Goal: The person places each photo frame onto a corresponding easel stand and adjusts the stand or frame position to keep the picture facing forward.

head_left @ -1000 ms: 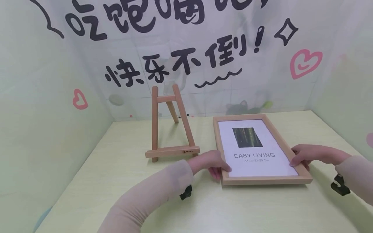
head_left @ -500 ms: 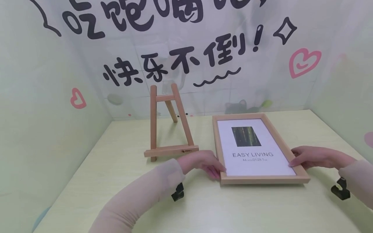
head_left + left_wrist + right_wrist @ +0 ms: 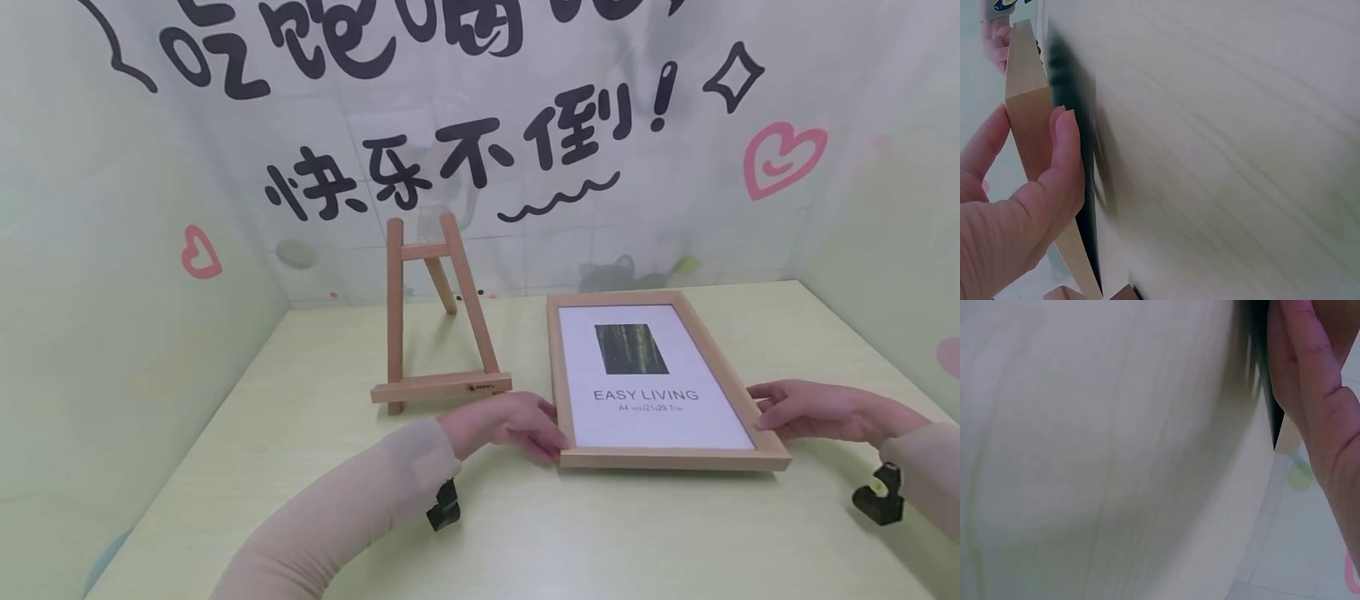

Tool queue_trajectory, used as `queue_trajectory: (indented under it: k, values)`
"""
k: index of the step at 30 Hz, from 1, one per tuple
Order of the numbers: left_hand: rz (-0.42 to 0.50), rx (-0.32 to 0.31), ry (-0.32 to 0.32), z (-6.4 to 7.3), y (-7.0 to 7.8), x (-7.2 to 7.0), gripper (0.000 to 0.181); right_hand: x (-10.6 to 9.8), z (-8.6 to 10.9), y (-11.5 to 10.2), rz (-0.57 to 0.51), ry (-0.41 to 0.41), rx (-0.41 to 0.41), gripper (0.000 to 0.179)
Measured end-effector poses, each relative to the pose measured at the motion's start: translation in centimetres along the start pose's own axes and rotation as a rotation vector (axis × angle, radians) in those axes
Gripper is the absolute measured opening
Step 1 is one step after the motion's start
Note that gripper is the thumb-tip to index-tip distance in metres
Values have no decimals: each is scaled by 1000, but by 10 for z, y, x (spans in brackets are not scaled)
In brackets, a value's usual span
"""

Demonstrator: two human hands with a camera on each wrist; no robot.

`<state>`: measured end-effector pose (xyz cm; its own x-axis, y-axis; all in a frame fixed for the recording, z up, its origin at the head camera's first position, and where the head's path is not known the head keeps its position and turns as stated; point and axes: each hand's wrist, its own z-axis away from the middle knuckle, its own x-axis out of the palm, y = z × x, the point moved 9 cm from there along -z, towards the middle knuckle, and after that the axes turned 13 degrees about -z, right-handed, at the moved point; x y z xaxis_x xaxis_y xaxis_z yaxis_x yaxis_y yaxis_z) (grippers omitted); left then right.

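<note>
A wooden picture frame (image 3: 675,460) with a white "EASY LIVING" sheet lies face up on the right half of the table. My left hand (image 3: 517,425) holds its left side near the front corner. In the left wrist view, the left thumb is at the front face of the frame (image 3: 1030,134) and the fingers (image 3: 1067,134) are against its side and underside. My right hand (image 3: 821,410) grips the right side, thumb at the outer edge. Its fingertips are partly hidden by the frame. A small wooden tabletop easel (image 3: 442,387) stands upright left of the frame, apart from it.
The pale wood-grain table (image 3: 570,533) is bounded by a printed back curtain (image 3: 465,275) and pale side walls. Bare tabletop shows in front of the frame and left of the easel. A black wrist mount (image 3: 881,493) hangs under the right sleeve.
The head view has shifted slightly. Both thumbs have slid outward from the sheet to the frame's edges, and the left forearm has drawn a little left. The easel has stayed put.
</note>
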<state>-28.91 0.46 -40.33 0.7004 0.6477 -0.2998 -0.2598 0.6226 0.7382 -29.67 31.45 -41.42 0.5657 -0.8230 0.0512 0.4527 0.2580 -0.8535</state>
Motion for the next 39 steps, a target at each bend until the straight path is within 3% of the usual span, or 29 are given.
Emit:
queue_trajectory:
  k: [9, 22, 28, 39]
  values:
    - [71, -15, -14, 1, -3, 1, 70, 4, 1, -1, -39, -60, -27, 85]
    - [22, -20, 56, 4, -3, -3, 69, 1, 4, -5, 26, -25, -71, 83]
    - [-18, 12, 116, 7, 3, -8, 69, -2, 9, -11, 57, -3, -109, 85]
    - [-110, 97, 178, 11, 8, -12, 68, 4, 17, -23, 71, -35, -242, 82]
